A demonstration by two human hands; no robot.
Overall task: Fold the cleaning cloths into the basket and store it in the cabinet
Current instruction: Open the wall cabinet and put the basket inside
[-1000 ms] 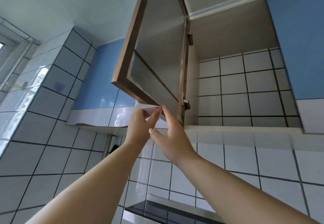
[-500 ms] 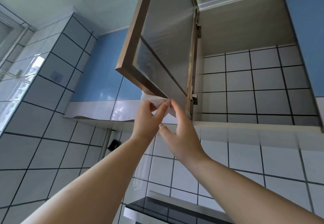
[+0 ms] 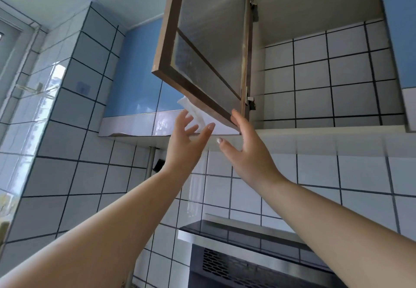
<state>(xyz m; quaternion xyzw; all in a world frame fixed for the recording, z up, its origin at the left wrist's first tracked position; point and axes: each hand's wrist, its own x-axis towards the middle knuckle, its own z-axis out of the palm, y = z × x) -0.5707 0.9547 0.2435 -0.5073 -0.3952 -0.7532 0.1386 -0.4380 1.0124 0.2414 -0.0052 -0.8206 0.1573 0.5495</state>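
Looking up, I see the cabinet [image 3: 315, 46] with its door [image 3: 202, 46] swung open; the inside shows a tiled back wall and a pale shelf edge along the bottom. My left hand [image 3: 184, 139] is raised under the door's lower edge, fingers spread and straight, gripping nothing. A white cloth [image 3: 194, 113] sits just above those fingertips, tucked against the underside of the door's bottom rail; I cannot tell whether any finger touches it. My right hand [image 3: 243, 146] is just beside it, fingers loosely apart, the fingertips up at the door's lower hinge-side corner. Blue cabinet fronts [image 3: 135, 80] flank the open one, and a range hood [image 3: 247, 249] juts out from the tiled wall below.
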